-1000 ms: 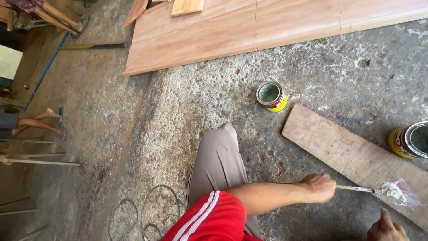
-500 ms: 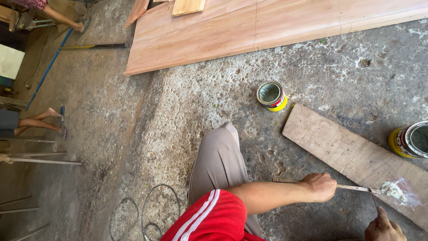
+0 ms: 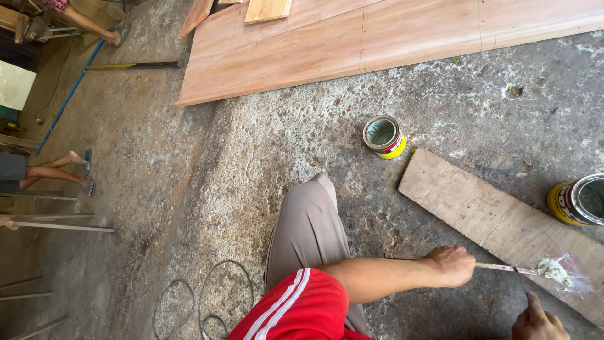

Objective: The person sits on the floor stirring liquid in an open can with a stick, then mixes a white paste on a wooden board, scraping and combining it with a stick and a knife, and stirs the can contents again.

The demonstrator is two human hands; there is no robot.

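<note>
Lower right of frame: the left hand (image 3: 450, 265), arm extended across the knee, has its grip curled tightly round a putty knife (image 3: 503, 268) whose tip lies in white filler (image 3: 555, 271) on a wooden board (image 3: 497, 220). At the bottom right edge, the right hand (image 3: 540, 321) pinches a thin stick (image 3: 521, 281) beside the filler.

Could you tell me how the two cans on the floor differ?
The small can is fully in view beside the plank's upper end; the large can is cut off by the right edge. The small can looks narrower; the large can wider. Both are open, yellow-banded and stand on the concrete floor.
</note>
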